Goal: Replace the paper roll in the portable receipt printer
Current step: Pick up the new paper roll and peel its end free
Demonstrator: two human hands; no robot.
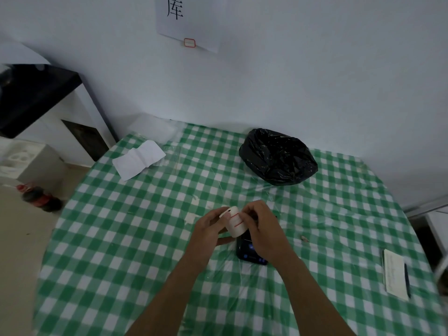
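**While both hands hold the paper roll, the printer lies beneath**

Over the green-checked counter [126, 238], the left hand [208, 226] and right hand [260, 229] grip a white paper roll [234, 221] marked with red lines, fingers [244, 215] pinching its outer wrap. Just below the roll sits the dark receipt printer [247, 251], partly hidden by the right wrist. A black bag [278, 156] rests farther back, a folded paper sheet [139, 158] to the left, a notepad [395, 272] with a pen [407, 280] at the right edge.
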